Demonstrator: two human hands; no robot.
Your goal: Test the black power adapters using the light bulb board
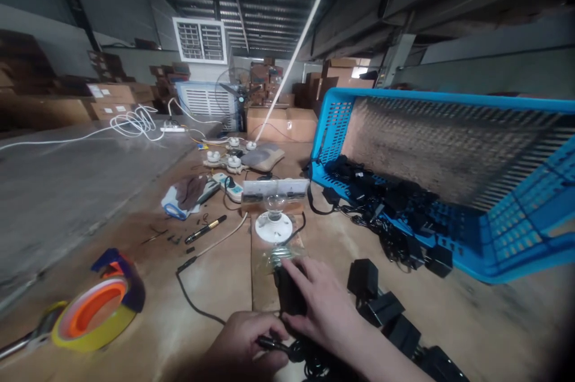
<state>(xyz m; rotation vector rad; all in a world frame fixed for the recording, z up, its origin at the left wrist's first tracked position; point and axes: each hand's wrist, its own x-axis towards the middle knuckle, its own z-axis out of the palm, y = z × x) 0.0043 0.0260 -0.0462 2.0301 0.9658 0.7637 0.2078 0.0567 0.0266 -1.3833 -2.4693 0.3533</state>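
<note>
Your right hand (326, 301) is closed on a black adapter (291, 293), thumb along its near end and fingers across its far end. Its back faces up, the fingers pointing toward eleven o'clock and the forearm running off toward four. Your left hand (249, 337), at seven o'clock from the adapter, has its fingers curled in a pinch on a black cable plug (271, 343). From the adapter, a white lamp holder (273, 230) sits just before twelve, loose adapters (381, 308) near three to four, and the blue basket (449, 96) at two.
</note>
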